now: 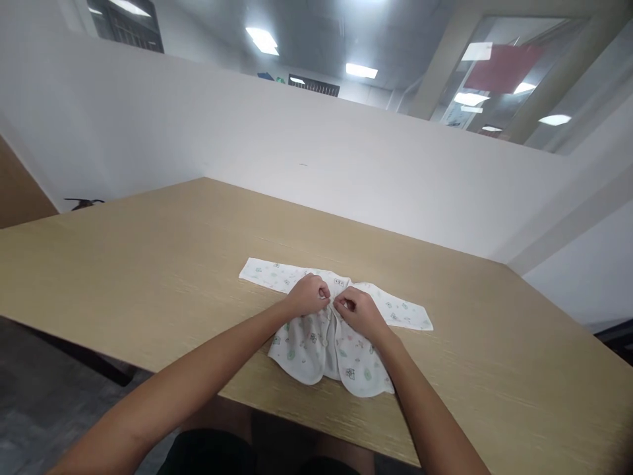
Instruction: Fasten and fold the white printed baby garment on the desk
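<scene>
Two bare hands meet over one long-sleeved baby shirt [304, 359], which lies front up on one wooden table [148, 264]. The left hand [307, 295] has thumb and fingertips drawn together at the upper front opening; the right hand [363, 309] does likewise just beside it, a small gap between them. Both appear to pinch the cloth, though the exact grip is too small to tell.

The shirt has two sleeves: the left sleeve [264, 272] stretches out past the left hand, the right sleeve [405, 313] past the right. One neck label [339, 282] sits just beyond and between the hands. Two printed front panels with rounded lower corners hang toward the person, and through the narrow split between them shows the plain inner back [333, 363].

The hem stops near the table's closest edge, with a thin strip of wood between. Left of the left hand the tabletop runs on broadly; right of the right hand it also reaches well past the cuff. Beyond both hands, a band of wood ends at a white wall [316, 165].
</scene>
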### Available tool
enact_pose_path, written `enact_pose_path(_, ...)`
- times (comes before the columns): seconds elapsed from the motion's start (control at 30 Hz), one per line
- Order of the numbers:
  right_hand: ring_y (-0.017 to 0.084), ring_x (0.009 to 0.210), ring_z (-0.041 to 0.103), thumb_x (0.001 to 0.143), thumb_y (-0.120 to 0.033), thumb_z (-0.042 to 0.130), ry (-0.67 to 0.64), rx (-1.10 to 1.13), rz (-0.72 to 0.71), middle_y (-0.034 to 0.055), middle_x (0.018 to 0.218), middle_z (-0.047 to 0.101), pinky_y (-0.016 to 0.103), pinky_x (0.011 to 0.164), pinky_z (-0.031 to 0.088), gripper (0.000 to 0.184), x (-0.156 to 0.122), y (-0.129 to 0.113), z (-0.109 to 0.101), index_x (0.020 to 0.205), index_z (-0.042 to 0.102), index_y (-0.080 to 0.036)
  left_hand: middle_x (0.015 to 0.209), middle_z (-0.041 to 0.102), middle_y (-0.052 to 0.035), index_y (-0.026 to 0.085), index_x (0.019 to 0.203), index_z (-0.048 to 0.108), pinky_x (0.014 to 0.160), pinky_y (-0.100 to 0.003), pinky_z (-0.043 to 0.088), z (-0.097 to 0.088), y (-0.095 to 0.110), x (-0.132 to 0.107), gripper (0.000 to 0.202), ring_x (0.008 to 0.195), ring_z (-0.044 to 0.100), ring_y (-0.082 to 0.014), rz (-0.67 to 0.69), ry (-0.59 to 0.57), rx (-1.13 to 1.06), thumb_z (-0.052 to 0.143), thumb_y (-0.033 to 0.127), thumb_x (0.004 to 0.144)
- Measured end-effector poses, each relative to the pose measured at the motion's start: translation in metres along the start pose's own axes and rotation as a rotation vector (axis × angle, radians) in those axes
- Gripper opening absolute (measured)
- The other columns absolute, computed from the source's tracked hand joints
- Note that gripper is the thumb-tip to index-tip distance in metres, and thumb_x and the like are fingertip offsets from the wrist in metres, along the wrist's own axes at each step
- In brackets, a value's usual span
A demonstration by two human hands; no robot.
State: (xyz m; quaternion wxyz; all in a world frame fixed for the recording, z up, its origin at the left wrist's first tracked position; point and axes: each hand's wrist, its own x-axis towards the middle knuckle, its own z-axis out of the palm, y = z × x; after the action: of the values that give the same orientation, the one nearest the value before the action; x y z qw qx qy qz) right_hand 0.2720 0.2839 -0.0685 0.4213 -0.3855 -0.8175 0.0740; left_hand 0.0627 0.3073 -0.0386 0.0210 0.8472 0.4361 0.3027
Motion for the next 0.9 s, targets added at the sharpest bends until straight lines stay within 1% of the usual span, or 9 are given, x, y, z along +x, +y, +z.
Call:
enact_pose_path(0.07, 0.015, 0.073, 0.051, 0.091, -0.022, 0.064, 0.014, 0.004, 0.004, 0.0022, 0.082, 0.063, 0.030, 0.071, 0.039, 0.011, 0.000, 0.000, 0.001, 0.082, 0.070, -0.018, 0.086, 0.072, -0.0045, 0.018, 0.080, 0.078, 0.086, -0.033, 0.047, 0.000, -0.001, 0.001, 0.005, 0.088, 0.064, -0.0212, -0.012, -0.006, -0.014, 0.075, 0.020, 0.077)
enact_pose_path(0.23, 0.015, 0.072, 0.052, 0.088, -0.021, 0.066, 0.032, 0.020, 0.022, 0.0020, 0.082, 0.064, 0.030, 0.071, 0.039, 0.006, 0.001, 0.000, 0.004, 0.084, 0.069, -0.017, 0.089, 0.072, -0.0046, 0.017, 0.084, 0.077, 0.085, -0.031, 0.047, 0.001, -0.004, 0.001, 0.006, 0.091, 0.064, -0.0206, 0.020, -0.014, -0.015, 0.073, 0.019, 0.079)
enact_pose_path(0.37, 0.016, 0.072, 0.053, 0.087, -0.023, 0.068, 0.066, 0.063, 0.043, 0.0025, 0.082, 0.065, 0.030, 0.072, 0.041, 0.008, 0.001, 0.002, 0.007, 0.090, 0.072, -0.017, 0.094, 0.071, -0.0056, 0.018, 0.088, 0.075, 0.091, -0.035, 0.046, -0.002, 0.000, -0.002, 0.008, 0.096, 0.064, -0.0222, 0.045, -0.053, 0.040, 0.070, 0.020, 0.083)
enact_pose_path(0.47, 0.015, 0.071, 0.053, 0.086, -0.023, 0.067, 0.083, 0.078, 0.030, 0.0027, 0.083, 0.065, 0.030, 0.071, 0.042, 0.010, 0.002, 0.003, 0.007, 0.092, 0.073, -0.017, 0.099, 0.071, -0.0063, 0.017, 0.093, 0.074, 0.092, -0.037, 0.045, -0.005, 0.005, -0.004, 0.011, 0.100, 0.063, -0.0237, 0.056, -0.073, 0.076, 0.067, 0.021, 0.086)
enact_pose_path(0.63, 0.016, 0.070, 0.056, 0.085, -0.024, 0.068, 0.074, 0.092, 0.051, 0.0022, 0.077, 0.065, 0.030, 0.069, 0.042, 0.009, 0.002, 0.001, 0.006, 0.083, 0.073, -0.017, 0.101, 0.070, -0.0064, 0.018, 0.093, 0.072, 0.094, -0.039, 0.045, -0.006, 0.007, -0.005, 0.010, 0.102, 0.062, -0.0248, 0.040, -0.093, 0.095, 0.065, 0.022, 0.087)
enact_pose_path(0.77, 0.015, 0.067, 0.054, 0.084, -0.024, 0.068, 0.032, 0.079, 0.076, 0.0014, 0.072, 0.064, 0.029, 0.066, 0.040, 0.011, 0.001, 0.000, 0.003, 0.076, 0.071, -0.017, 0.101, 0.070, -0.0057, 0.018, 0.091, 0.071, 0.095, -0.040, 0.045, -0.005, 0.006, -0.003, 0.008, 0.103, 0.061, -0.0247, 0.038, -0.106, 0.095, 0.065, 0.022, 0.087)
enact_pose_path(0.83, 0.015, 0.067, 0.053, 0.086, -0.026, 0.068, 0.020, 0.081, 0.076, 0.0012, 0.071, 0.063, 0.029, 0.066, 0.040, 0.015, 0.001, 0.000, 0.002, 0.074, 0.070, -0.017, 0.102, 0.070, -0.0060, 0.018, 0.092, 0.071, 0.095, -0.040, 0.045, -0.004, 0.005, -0.002, 0.008, 0.104, 0.061, -0.0248, 0.035, -0.110, 0.097, 0.066, 0.023, 0.087)
enact_pose_path(0.9, 0.014, 0.066, 0.051, 0.089, -0.030, 0.066, 0.028, 0.089, 0.081, 0.0011, 0.069, 0.060, 0.029, 0.066, 0.039, 0.022, 0.001, -0.001, 0.003, 0.071, 0.067, -0.016, 0.102, 0.070, -0.0062, 0.018, 0.092, 0.071, 0.095, -0.040, 0.045, -0.004, 0.004, -0.002, 0.009, 0.104, 0.061, -0.0248, 0.038, -0.111, 0.095, 0.066, 0.024, 0.088)
